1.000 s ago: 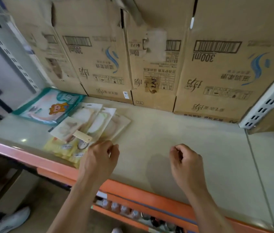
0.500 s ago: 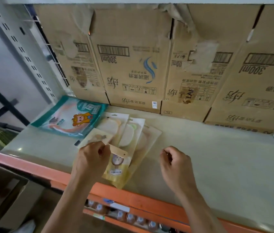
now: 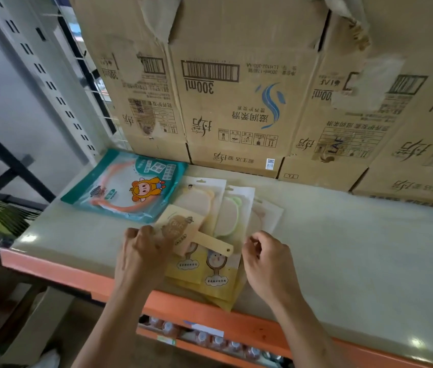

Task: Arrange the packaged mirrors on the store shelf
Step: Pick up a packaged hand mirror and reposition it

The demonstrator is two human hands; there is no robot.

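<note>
Gripping the mirrors (image 3: 211,272) at their left is the left hand (image 3: 143,252); right hand (image 3: 271,264) is hovering curled alongside, grasp unclear.

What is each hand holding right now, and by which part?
The left hand grips the top mirror pack by its left edge. The right hand curls at the right edge of the pile; whether it pinches anything cannot be told.
</note>
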